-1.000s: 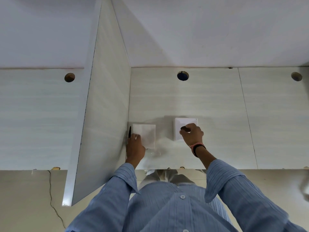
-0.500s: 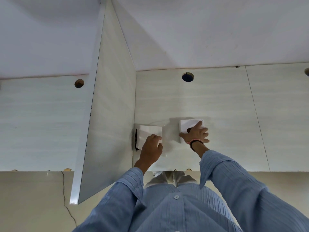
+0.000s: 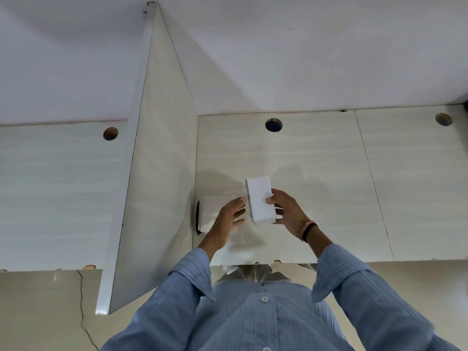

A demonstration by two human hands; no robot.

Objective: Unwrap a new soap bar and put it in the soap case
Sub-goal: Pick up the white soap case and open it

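White card, by the look of it: the soap box [image 3: 260,200] is lifted clear of the bench [image 3: 329,188], tilted, broad face toward the camera, held between both hands in front of the chest. Right hand [image 3: 287,213] grips its right long edge, thumb curled onto the front face and the other fingers behind it. Left hand [image 3: 229,219] has its fingers nearly straight and apart, fingertips touching the box's left long edge, steadying more than holding.

Likely light and stiff in the carton, with square corners that give a sure pinch across the narrow sides. The smooth face looks slick, so I would keep the hold on the edges and work at an end flap, which cannot be made out from here. Once out, the bar itself should be hard but slippery, and would want a cupped hold rather than a fingertip pinch.

Behind the left hand lies a second pale, flat, box-like thing [image 3: 211,211], on the bench, hard against the upright divider [image 3: 157,173]; it may be the soap case, but I cannot tell. Something thin and clear seems to lie beside it, too faint to name. Round holes [image 3: 273,124] pierce the bench farther back.
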